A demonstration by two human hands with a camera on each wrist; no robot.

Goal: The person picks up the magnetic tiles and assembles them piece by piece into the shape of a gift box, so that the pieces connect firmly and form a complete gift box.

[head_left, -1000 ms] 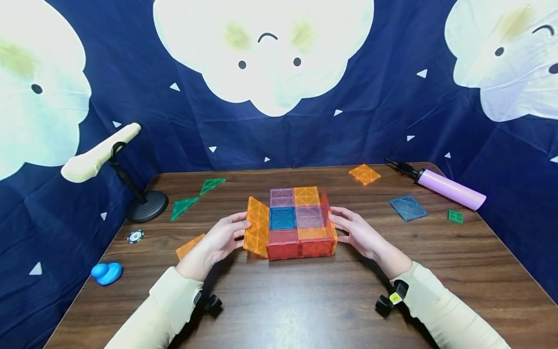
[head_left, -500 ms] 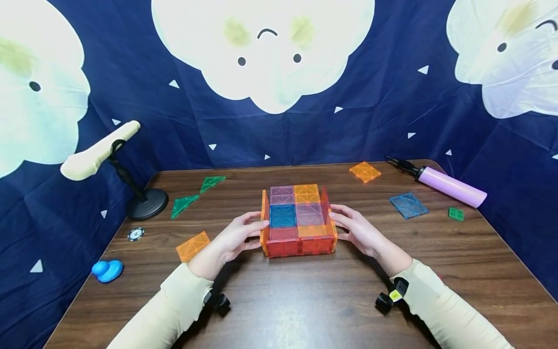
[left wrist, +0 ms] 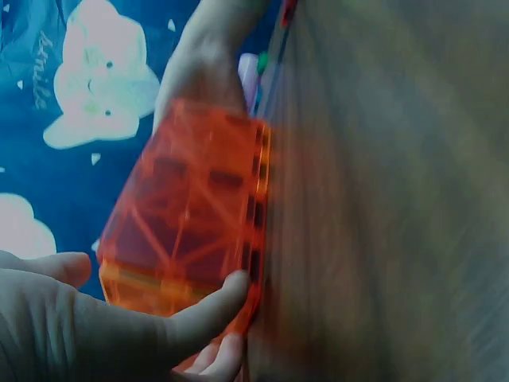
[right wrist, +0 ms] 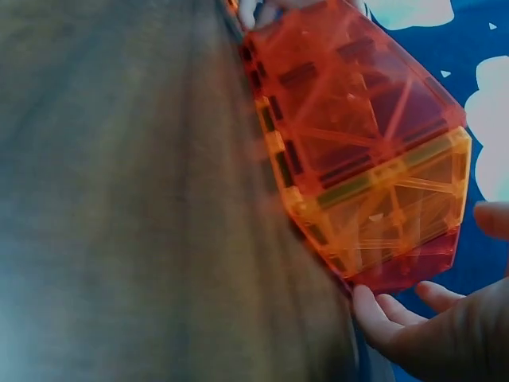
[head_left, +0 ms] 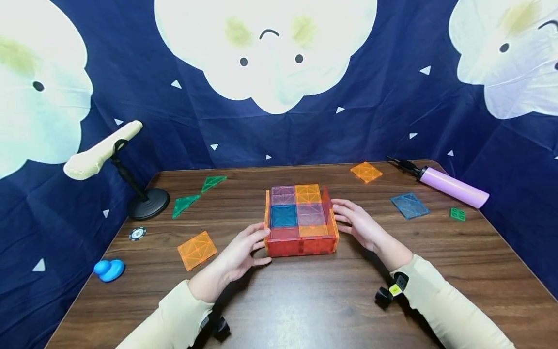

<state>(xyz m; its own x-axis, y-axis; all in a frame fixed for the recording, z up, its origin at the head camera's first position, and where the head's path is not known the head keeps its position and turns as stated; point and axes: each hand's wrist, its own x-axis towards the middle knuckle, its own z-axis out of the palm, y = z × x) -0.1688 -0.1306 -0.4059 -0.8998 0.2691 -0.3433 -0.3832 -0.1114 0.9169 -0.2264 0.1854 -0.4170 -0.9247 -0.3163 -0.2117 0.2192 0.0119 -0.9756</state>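
My left hand (head_left: 237,257) sits at the near left corner of the shallow translucent box of magnetic tiles (head_left: 301,223), fingers (left wrist: 203,314) loosely spread, thumb on the red front wall, the others against the orange left wall. The box lies mid-counter (head_left: 305,300) directly between my hands, its long axis running away from me, open side up (walls upright). My right hand (head_left: 362,228) rests straight fingers (right wrist: 382,314) against the right wall, equally near.
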